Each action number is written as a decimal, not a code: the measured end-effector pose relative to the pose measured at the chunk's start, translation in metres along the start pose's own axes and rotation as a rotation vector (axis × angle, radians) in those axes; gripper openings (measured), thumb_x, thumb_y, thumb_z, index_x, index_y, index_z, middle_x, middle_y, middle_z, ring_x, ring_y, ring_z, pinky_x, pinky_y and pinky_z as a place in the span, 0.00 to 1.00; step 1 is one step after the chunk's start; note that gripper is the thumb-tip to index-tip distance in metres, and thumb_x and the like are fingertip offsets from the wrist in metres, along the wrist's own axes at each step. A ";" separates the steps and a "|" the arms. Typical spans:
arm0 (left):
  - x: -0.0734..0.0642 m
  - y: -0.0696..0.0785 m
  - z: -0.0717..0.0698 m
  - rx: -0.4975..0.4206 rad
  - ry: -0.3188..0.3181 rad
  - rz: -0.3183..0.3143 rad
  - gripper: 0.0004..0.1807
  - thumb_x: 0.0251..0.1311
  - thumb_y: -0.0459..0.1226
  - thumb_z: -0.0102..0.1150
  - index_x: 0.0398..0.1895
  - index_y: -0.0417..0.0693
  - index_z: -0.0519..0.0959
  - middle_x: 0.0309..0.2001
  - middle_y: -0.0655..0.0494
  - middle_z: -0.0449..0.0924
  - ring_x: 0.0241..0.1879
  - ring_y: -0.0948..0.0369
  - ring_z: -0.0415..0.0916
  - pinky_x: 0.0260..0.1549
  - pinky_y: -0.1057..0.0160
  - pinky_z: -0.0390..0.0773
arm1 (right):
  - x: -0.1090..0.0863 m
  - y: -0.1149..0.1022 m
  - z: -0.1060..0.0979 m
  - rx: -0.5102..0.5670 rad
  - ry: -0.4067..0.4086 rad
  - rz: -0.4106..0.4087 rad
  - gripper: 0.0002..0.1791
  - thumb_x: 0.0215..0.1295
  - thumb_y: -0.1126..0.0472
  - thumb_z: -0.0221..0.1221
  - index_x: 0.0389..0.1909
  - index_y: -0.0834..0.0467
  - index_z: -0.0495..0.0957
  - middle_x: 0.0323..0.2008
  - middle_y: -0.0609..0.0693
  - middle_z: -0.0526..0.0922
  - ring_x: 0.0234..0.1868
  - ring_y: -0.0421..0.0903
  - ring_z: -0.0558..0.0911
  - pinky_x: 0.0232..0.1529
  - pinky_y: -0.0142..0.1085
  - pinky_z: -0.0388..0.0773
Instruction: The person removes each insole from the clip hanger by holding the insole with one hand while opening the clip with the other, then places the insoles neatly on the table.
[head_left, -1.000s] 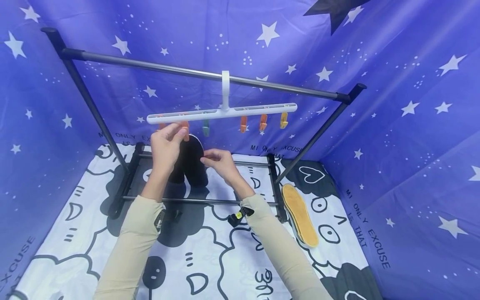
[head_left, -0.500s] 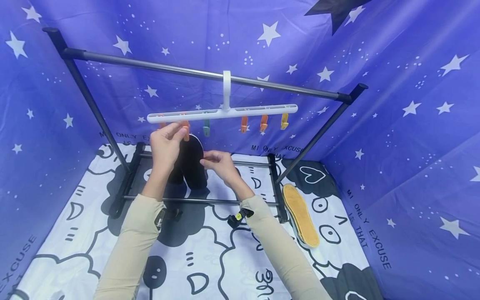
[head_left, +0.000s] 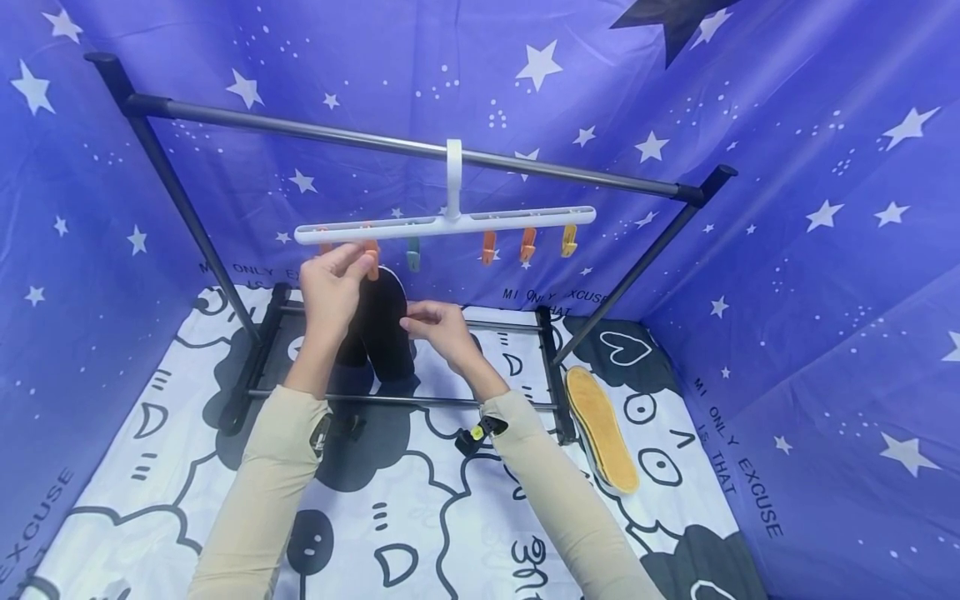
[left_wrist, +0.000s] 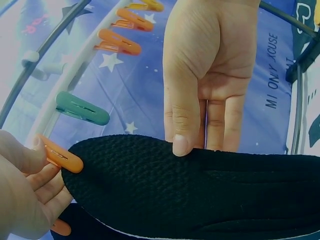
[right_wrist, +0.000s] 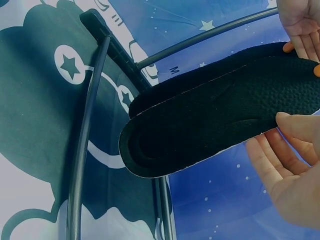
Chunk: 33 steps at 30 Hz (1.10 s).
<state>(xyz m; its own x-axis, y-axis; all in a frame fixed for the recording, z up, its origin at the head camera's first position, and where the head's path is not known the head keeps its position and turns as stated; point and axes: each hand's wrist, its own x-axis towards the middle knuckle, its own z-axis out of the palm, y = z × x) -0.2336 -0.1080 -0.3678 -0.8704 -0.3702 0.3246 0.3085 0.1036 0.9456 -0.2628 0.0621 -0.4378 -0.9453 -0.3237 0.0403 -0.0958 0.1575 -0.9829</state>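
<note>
A black insole [head_left: 387, 333] hangs toe up below the white clip hanger [head_left: 517, 220]. My left hand [head_left: 330, 292] pinches an orange clip [left_wrist: 64, 156], whose tip lies over the insole's toe edge in the left wrist view. With thumb and fingers, my right hand [head_left: 442, 329] pinches the insole's side edge; its thumb [left_wrist: 181, 145] rests on the dark face. Behind it is a second black insole [right_wrist: 145, 102], partly hidden, with another orange clip [left_wrist: 61, 227] at its end. A green clip [head_left: 413, 254] hangs just right of the left hand.
The hanger hooks over the top bar [head_left: 300, 131] of a dark metal rack. Orange clips [head_left: 528, 245] and a yellow clip [head_left: 568, 241] hang on its right half. A pair of tan insoles [head_left: 602, 429] lies on the patterned cloth [head_left: 450, 533] by the rack's right foot.
Both hands keep nearly the same place and hold. The black insole's lower end shifts very slightly; otherwise the scene stays as it was.
</note>
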 end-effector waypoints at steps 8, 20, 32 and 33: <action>0.002 -0.001 0.001 -0.021 0.003 0.010 0.11 0.66 0.30 0.65 0.50 0.37 0.87 0.42 0.32 0.86 0.30 0.71 0.80 0.39 0.76 0.80 | 0.001 0.001 -0.001 0.013 0.008 0.033 0.13 0.66 0.70 0.64 0.49 0.72 0.83 0.49 0.68 0.86 0.40 0.50 0.91 0.49 0.41 0.88; 0.004 -0.002 0.001 0.006 -0.010 -0.020 0.11 0.65 0.30 0.65 0.49 0.36 0.87 0.37 0.41 0.88 0.30 0.71 0.80 0.39 0.74 0.79 | 0.001 0.003 -0.003 0.035 0.025 0.096 0.14 0.66 0.69 0.65 0.49 0.73 0.83 0.48 0.68 0.87 0.36 0.49 0.91 0.48 0.41 0.88; 0.006 -0.002 0.001 0.009 -0.011 -0.055 0.11 0.64 0.32 0.67 0.48 0.38 0.88 0.23 0.73 0.82 0.29 0.68 0.79 0.38 0.74 0.78 | 0.001 0.006 -0.003 0.053 0.010 0.098 0.13 0.66 0.70 0.65 0.48 0.74 0.83 0.48 0.68 0.87 0.34 0.44 0.89 0.46 0.43 0.89; 0.006 -0.002 0.001 0.012 -0.010 -0.058 0.11 0.64 0.32 0.67 0.48 0.38 0.88 0.23 0.73 0.82 0.29 0.68 0.79 0.38 0.74 0.78 | 0.001 0.006 -0.003 0.053 0.010 0.097 0.13 0.66 0.70 0.65 0.48 0.74 0.83 0.48 0.68 0.87 0.35 0.44 0.89 0.47 0.44 0.89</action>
<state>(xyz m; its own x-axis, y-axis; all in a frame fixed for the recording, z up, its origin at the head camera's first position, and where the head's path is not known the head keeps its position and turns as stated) -0.2402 -0.1093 -0.3679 -0.8906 -0.3663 0.2696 0.2533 0.0930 0.9629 -0.2651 0.0660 -0.4433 -0.9525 -0.2998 -0.0541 0.0130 0.1376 -0.9904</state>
